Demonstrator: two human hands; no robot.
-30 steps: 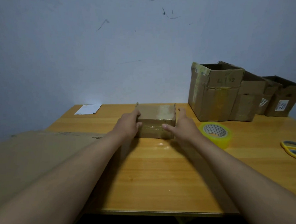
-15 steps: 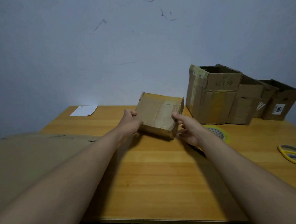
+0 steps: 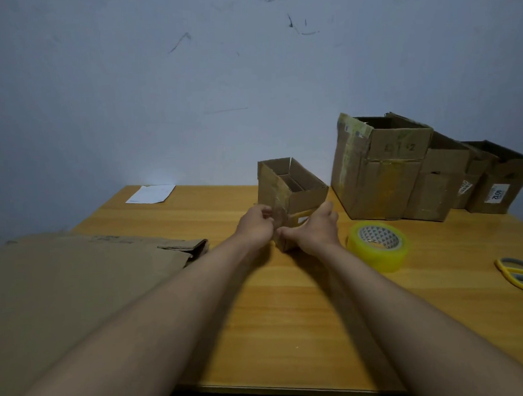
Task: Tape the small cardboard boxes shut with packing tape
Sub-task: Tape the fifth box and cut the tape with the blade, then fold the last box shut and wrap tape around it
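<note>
Both hands are clamped on the lower near corner of the small cardboard box (image 3: pixel 287 193): the left hand (image 3: pixel 255 228) pinches its left face, the right hand (image 3: pixel 319 229) cups the right side with the thumb at the bottom corner. The box stands on end at the table's (image 3: pixel 275 318) middle, its open mouth facing up and flaps unfolded. Since the grip is low and the box is tall, it could likely tip toward twelve o'clock or twist if either hand lets go. The packing tape roll (image 3: pixel 378 246) lies flat at three o'clock of the hands, near but not touching; a reach for it would leave the box held one-handed. The scissors (image 3: pixel 522 275) sit farther out at four o'clock by the table's edge, where a sweeping forearm might knock them off. Larger boxes (image 3: pixel 383 167) crowd one o'clock, and flattened cardboard (image 3: pixel 77 283) lies at nine o'clock.
</note>
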